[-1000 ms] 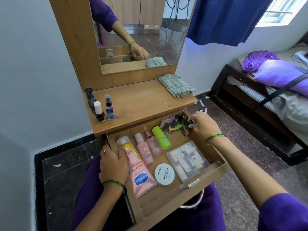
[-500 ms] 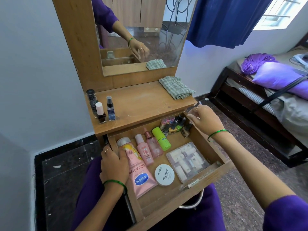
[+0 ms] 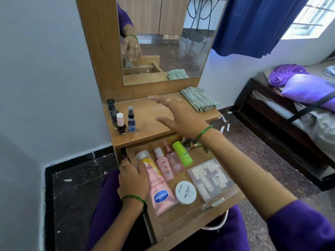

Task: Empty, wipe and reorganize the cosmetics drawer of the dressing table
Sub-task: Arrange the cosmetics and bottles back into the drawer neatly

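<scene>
Right hand (image 3: 178, 117) hovers over the bench (image 3: 154, 122) top, fingers spread and motion-blurred; I cannot tell whether it carries anything small. Left hand (image 3: 133, 178) grips the near-left wall of the open drawer (image 3: 183, 225), below the right forearm, which is not yet emptied: Vaseline tube (image 3: 160, 189), pink bottles (image 3: 164, 168), green stick (image 3: 182, 153), nail polish tin (image 3: 185, 192), clear case (image 3: 211, 178). Risk: small bottles (image 3: 120, 120) stand packed just beyond the right fingertips; a sweeping reach could topple them off the edge. Forearm could also clip the upright bottles (image 3: 186, 144) under the wrist.
</scene>
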{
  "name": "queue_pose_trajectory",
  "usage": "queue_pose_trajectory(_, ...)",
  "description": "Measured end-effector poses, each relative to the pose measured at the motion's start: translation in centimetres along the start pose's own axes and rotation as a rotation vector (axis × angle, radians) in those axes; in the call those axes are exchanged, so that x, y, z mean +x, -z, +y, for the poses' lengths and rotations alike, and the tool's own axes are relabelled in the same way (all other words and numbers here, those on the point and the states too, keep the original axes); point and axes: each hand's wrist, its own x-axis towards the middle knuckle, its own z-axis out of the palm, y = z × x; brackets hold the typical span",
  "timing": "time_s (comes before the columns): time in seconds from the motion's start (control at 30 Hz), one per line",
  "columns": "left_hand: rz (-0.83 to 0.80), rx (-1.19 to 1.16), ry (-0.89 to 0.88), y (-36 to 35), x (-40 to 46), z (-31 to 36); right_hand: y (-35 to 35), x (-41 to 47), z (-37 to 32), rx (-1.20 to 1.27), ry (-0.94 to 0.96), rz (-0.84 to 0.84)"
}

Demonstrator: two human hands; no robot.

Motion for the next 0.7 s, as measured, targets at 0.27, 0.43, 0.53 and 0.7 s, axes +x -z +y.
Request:
queue_pose_trajectory(0.27, -0.011, 0.038, 0.006, 0.1, -0.1, 0.2, -2.0, 4.0, -4.9, 0.128, 0.09, 0.052)
queue_pose_trajectory(0.43, -0.013, 0.049, 0.016, 0.0, 0.1, 0.1, -2.5, 4.0, -4.6, 0.156, 0.003, 0.081)
queue_pose_trajectory(0.53, -0.013, 0.049, 0.012, 0.0, 0.1, 0.1, -2.2, 3.0, -3.8, 0.189, -0.042, 0.092)
queue_pose_trajectory(0.7, -0.014, 0.039, 0.013, 0.1, 0.0, 0.1, -0.3, 0.2, -2.9, 0.212, -0.135, 0.092)
